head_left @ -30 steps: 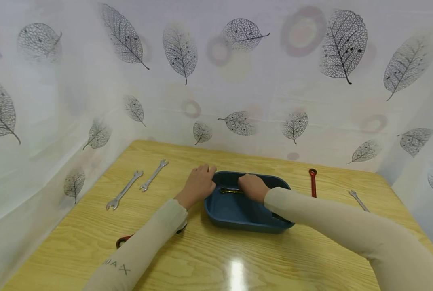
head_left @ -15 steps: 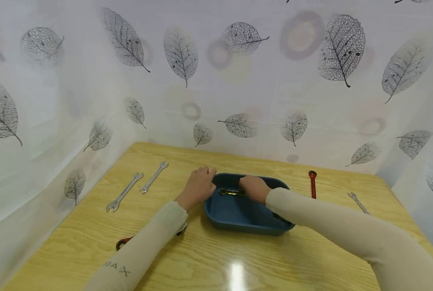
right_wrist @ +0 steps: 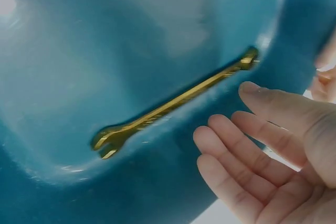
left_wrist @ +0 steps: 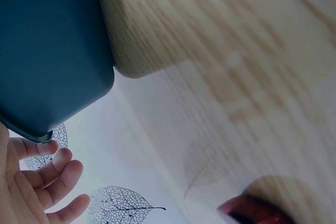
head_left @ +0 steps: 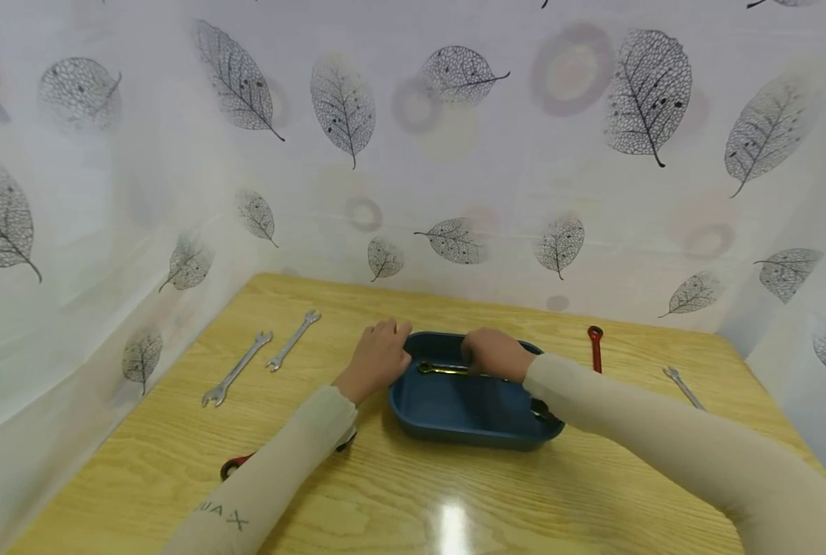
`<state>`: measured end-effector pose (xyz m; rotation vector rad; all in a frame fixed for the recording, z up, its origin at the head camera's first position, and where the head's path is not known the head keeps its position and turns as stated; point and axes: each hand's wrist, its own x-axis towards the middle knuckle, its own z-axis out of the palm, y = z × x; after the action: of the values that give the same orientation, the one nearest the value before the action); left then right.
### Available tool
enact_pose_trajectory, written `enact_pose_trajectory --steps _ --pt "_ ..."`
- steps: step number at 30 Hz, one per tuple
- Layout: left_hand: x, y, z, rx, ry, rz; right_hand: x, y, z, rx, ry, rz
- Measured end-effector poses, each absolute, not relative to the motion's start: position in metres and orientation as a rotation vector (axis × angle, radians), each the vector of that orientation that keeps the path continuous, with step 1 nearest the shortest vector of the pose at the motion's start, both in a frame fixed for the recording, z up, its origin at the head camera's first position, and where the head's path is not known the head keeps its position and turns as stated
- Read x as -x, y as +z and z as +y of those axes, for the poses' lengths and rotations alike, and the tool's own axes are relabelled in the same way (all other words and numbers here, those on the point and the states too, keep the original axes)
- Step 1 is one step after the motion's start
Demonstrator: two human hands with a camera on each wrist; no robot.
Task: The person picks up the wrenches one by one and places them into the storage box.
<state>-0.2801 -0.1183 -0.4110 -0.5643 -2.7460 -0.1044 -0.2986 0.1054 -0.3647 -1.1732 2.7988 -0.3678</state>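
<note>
A dark blue tray (head_left: 454, 420) sits mid-table, with a gold wrench (head_left: 443, 369) lying along its far inner wall. In the right wrist view the gold wrench (right_wrist: 173, 106) lies free on the tray's floor (right_wrist: 94, 51). My right hand (head_left: 493, 352) hovers over the tray's far side with straight, loose fingers (right_wrist: 247, 150) and holds nothing. My left hand (head_left: 379, 354) rests at the tray's far left corner; its fingers (left_wrist: 44, 177) are straight beside the tray's outer wall (left_wrist: 52, 51).
Two silver wrenches (head_left: 236, 369) (head_left: 294, 337) lie at the far left of the wooden table (head_left: 413, 501). A red wrench (head_left: 596, 348) and a small silver wrench (head_left: 684, 386) lie right of the tray. A red tool (head_left: 235, 464) shows under my left sleeve. Patterned curtains wall the table.
My right hand has let go of the gold wrench and drawn back a little to the right; the wrench now lies in the tray. My left hand has stayed put.
</note>
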Motion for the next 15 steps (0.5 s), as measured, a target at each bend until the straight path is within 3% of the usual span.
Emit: enact_pose_trajectory --steps 15 --pt "0.279 -0.411 -0.118 0.567 -0.137 -2.723 0.283 -0.311 0.120 1.040 -0.505 2.847"
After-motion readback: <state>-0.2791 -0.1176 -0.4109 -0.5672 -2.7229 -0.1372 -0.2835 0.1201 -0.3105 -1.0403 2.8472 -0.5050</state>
